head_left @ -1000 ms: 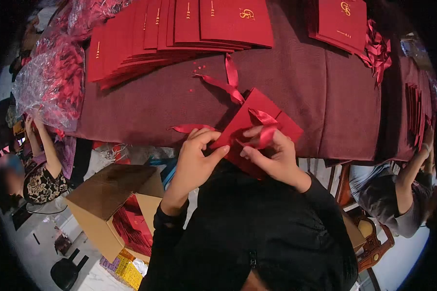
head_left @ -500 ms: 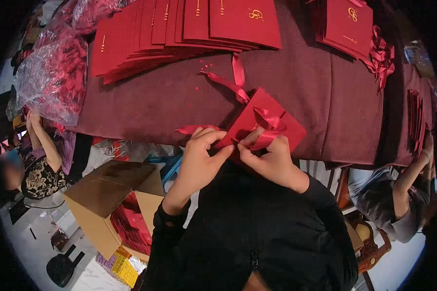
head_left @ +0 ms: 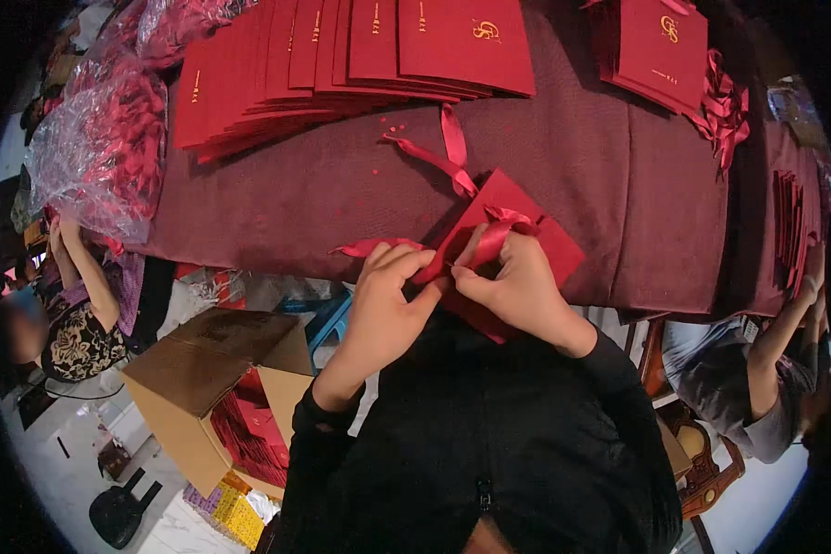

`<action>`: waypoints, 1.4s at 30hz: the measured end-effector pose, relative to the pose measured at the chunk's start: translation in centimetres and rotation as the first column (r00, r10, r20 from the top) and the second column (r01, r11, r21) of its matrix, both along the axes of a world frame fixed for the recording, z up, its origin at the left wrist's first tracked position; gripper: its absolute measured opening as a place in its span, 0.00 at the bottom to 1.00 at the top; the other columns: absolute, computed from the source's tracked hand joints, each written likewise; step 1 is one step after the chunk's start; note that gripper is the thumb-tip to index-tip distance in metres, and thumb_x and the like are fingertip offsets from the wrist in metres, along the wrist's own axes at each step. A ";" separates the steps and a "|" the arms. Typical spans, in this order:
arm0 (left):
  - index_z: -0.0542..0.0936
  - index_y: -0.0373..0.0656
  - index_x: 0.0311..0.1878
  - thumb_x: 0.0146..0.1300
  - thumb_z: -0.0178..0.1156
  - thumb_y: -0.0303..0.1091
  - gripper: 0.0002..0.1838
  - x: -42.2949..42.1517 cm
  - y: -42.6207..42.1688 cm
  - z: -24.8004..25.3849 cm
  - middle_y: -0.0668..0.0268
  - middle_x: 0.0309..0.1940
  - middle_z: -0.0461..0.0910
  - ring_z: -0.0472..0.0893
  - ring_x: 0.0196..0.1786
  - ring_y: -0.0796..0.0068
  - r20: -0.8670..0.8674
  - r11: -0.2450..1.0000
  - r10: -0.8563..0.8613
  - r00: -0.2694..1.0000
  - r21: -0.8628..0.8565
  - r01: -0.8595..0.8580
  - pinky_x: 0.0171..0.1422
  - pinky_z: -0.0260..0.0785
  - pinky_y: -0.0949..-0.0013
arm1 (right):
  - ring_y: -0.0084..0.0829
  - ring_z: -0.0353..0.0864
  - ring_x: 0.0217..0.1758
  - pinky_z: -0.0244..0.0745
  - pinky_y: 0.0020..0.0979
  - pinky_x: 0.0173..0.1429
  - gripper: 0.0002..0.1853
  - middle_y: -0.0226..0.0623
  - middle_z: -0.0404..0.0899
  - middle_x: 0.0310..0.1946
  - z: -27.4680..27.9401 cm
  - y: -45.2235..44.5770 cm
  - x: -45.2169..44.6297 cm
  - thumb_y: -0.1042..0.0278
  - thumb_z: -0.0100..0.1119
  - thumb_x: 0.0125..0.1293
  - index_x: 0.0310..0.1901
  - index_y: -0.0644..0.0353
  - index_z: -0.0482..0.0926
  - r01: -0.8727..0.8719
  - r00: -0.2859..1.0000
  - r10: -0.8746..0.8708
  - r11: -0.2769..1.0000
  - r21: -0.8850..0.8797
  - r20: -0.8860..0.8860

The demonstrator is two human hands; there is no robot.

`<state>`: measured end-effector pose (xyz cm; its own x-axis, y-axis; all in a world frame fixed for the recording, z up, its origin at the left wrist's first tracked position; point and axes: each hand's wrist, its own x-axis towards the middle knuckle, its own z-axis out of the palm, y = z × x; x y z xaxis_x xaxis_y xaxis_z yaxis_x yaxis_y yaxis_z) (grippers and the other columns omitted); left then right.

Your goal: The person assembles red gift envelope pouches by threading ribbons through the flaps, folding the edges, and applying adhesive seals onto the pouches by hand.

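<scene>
Worktop [head_left: 277,208] under maroon cloth runs across the upper view; fanned pile of red gift bags [head_left: 466,55] with gold lettering on its far side. Handled gift bag [head_left: 559,257], also red, is at the near edge of the worktop, between and under both hands, turned diagonally: one corner points away from the person, one right, one back toward the person; left corner hidden by fingers. Looks about square as seen, so long axis can't be told. Left hand [head_left: 388,288] comes up from lower left, palm down, fingers bent, thumb stretched to the right; its grip is nearly closed, pinching the bag's left edge. Right hand [head_left: 523,277] comes from lower right, wrist angled inward, fingers curled, thumb and forefinger closed in a tight pinch on a red satin ribbon [head_left: 496,240] looped over the bag. Second ribbon [head_left: 453,137] trails off the far corner onto the cloth.
</scene>
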<state>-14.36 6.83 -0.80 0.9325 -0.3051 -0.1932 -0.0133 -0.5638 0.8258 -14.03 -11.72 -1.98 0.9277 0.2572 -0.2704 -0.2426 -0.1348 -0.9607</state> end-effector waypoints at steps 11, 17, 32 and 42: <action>0.80 0.33 0.45 0.52 0.65 0.26 0.16 0.0 -0.2 -0.4 0.56 0.39 0.80 0.76 0.45 0.56 0.054 1.000 -0.007 0.998 0.003 0.007 0.52 0.68 0.60 | 0.27 0.79 0.27 0.71 0.31 0.33 0.05 0.41 0.77 0.22 -1.2 0.0 0.5 0.75 0.63 0.53 0.30 0.69 0.79 -0.018 1.000 0.019 0.999 0.026 -0.013; 0.81 0.33 0.47 0.51 0.65 0.26 0.18 0.0 0.0 -0.4 0.55 0.41 0.80 0.76 0.46 0.55 0.091 0.998 -0.038 0.995 0.052 0.033 0.54 0.68 0.59 | 0.35 0.81 0.27 0.72 0.34 0.33 0.06 0.46 0.79 0.24 -1.5 0.8 -0.1 0.74 0.63 0.53 0.31 0.68 0.79 0.017 0.990 -0.004 0.996 -0.087 0.144; 0.80 0.32 0.46 0.62 0.58 0.19 0.10 3.5 2.8 -0.6 0.64 0.32 0.78 0.75 0.32 0.77 -0.127 0.936 -0.325 0.937 -0.186 0.300 0.35 0.67 0.72 | 0.44 0.79 0.34 0.72 0.38 0.37 0.10 0.42 0.77 0.31 -2.7 1.3 -2.0 0.81 0.65 0.56 0.37 0.62 0.75 -0.076 0.803 0.137 0.989 -0.129 0.580; 0.79 0.35 0.39 0.60 0.57 0.24 0.05 2.9 2.0 0.5 0.52 0.32 0.79 0.80 0.34 0.50 -0.034 0.969 -0.238 0.971 0.067 0.239 0.37 0.71 0.60 | 0.44 0.77 0.42 0.73 0.40 0.45 0.24 0.39 0.76 0.36 -2.6 0.6 -2.9 0.57 0.78 0.46 0.37 0.62 0.75 0.082 0.767 0.207 0.907 -0.413 0.607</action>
<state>-11.43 8.83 -0.29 0.8288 -0.5030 -0.2452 -0.1335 -0.6032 0.7864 -16.90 -11.07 -4.56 0.9048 0.3265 0.2733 0.4139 -0.5242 -0.7443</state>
